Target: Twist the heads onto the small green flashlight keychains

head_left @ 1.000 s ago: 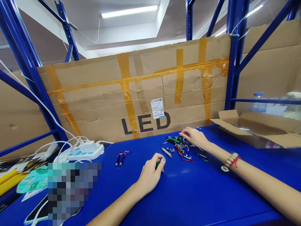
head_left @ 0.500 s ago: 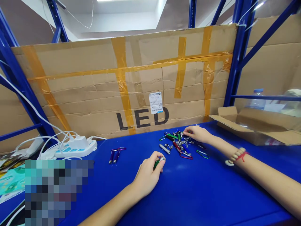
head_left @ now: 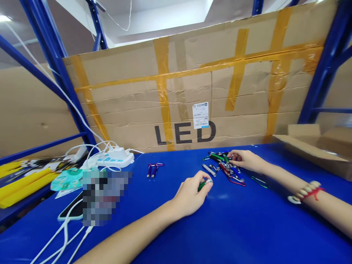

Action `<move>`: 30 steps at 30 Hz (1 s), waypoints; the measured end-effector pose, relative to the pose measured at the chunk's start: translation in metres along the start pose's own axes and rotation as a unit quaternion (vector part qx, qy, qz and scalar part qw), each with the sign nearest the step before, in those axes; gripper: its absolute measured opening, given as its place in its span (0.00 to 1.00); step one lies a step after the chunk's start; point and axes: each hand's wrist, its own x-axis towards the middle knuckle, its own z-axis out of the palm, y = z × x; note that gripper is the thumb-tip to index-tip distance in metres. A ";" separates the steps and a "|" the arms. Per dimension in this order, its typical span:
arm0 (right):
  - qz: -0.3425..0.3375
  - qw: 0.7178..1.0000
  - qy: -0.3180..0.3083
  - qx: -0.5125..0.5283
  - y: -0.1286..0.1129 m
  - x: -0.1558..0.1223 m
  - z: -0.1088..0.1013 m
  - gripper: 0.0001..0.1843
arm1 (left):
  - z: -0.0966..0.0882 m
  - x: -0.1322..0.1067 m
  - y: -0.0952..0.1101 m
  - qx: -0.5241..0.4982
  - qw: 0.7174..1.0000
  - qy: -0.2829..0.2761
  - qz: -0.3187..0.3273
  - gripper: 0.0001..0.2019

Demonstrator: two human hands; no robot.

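My left hand (head_left: pixel 194 194) is closed round a small green flashlight (head_left: pixel 202 184), whose silver end sticks out past the thumb and forefinger. At the back, my right hand (head_left: pixel 246 160) dips into a pile of small flashlights (head_left: pixel 224 165) in green, red, blue and black with carabiner clips. Its fingers are curled together at the pile's right side, and what they pinch is hidden. A silver flashlight (head_left: pixel 209 170) lies at the pile's near left edge. A green carabiner (head_left: pixel 259 182) rests apart, just below my right wrist. Two purple flashlights (head_left: pixel 152 171) with a purple clip lie farther left.
A white power strip (head_left: pixel 117 160) with cables stands at the back left. Nearer are a phone (head_left: pixel 72 208), a blurred-out patch, and yellow packages (head_left: pixel 26 185). A taped cardboard sheet (head_left: pixel 132 106) walls off the back. An open cardboard box (head_left: pixel 316 146) sits at right.
The view has swung left, so everything appears farther right. My left hand still holds the green flashlight. My right hand stays at the pile, its fingers more curled.
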 end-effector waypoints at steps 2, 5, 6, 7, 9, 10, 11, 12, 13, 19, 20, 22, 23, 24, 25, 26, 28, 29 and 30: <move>-0.002 1.000 0.010 0.005 0.001 0.001 0.003 0.11 | -0.001 0.000 0.000 0.000 1.000 0.005 -0.003 0.06; 0.006 0.999 0.035 0.000 0.001 0.001 0.003 0.10 | -0.002 0.000 0.001 -0.004 1.000 0.006 -0.002 0.06; 0.009 0.999 0.046 -0.003 0.001 0.001 0.002 0.10 | -0.002 -0.001 0.001 -0.005 1.000 0.005 -0.001 0.06; 0.013 0.998 0.059 -0.004 0.000 0.000 0.001 0.10 | -0.003 -0.001 0.001 -0.005 1.000 0.005 -0.001 0.06; 0.019 0.996 0.088 -0.005 -0.003 0.000 -0.003 0.11 | -0.003 -0.001 0.001 -0.007 1.000 0.007 0.000 0.06; 0.022 0.995 0.102 -0.005 -0.006 -0.001 -0.006 0.12 | -0.002 -0.001 0.000 -0.008 1.000 0.008 0.000 0.06; 0.022 0.993 0.119 -0.001 -0.011 -0.001 -0.008 0.12 | -0.002 -0.002 0.000 -0.008 1.000 0.008 0.000 0.06; 0.017 0.990 0.141 0.009 -0.017 -0.002 -0.010 0.13 | -0.002 -0.002 0.000 -0.007 1.000 0.008 0.002 0.06; 0.008 0.987 0.162 0.021 -0.025 -0.003 -0.012 0.13 | -0.002 -0.002 -0.001 -0.006 1.000 0.007 0.004 0.06; -0.174 0.933 0.285 0.136 -0.093 -0.019 -0.013 0.13 | -0.004 -0.001 0.000 -0.002 1.000 -0.006 0.021 0.06; -0.209 0.925 0.278 0.152 -0.103 -0.024 -0.011 0.14 | -0.004 0.000 0.000 -0.002 1.000 -0.008 0.023 0.06; -0.276 0.897 0.279 0.206 -0.122 -0.035 -0.008 0.13 | -0.003 0.001 -0.002 -0.009 0.999 -0.017 0.029 0.06; -0.294 0.884 0.281 0.231 -0.130 -0.041 -0.006 0.14 | -0.002 0.002 -0.003 -0.014 0.999 -0.020 0.032 0.06; -0.307 0.873 0.282 0.253 -0.136 -0.047 -0.004 0.13 | -0.002 0.003 -0.005 -0.017 0.999 -0.021 0.035 0.06; -0.324 0.864 0.275 0.269 -0.141 -0.052 -0.003 0.13 | -0.001 0.003 -0.006 -0.022 0.999 -0.020 0.036 0.07; -0.338 0.858 0.269 0.278 -0.145 -0.056 -0.002 0.13 | 0.000 0.003 -0.007 -0.028 0.999 -0.021 0.036 0.08; -0.349 0.848 0.262 0.301 -0.149 -0.062 -0.002 0.11 | 0.000 0.003 -0.008 -0.034 0.998 -0.030 0.037 0.10; -0.349 0.845 0.255 0.314 -0.149 -0.063 -0.001 0.11 | 0.000 0.003 -0.007 -0.033 0.998 -0.036 0.038 0.10; -0.343 0.843 0.248 0.331 -0.149 -0.063 -0.001 0.10 | 0.000 0.003 -0.007 -0.029 0.998 -0.040 0.038 0.10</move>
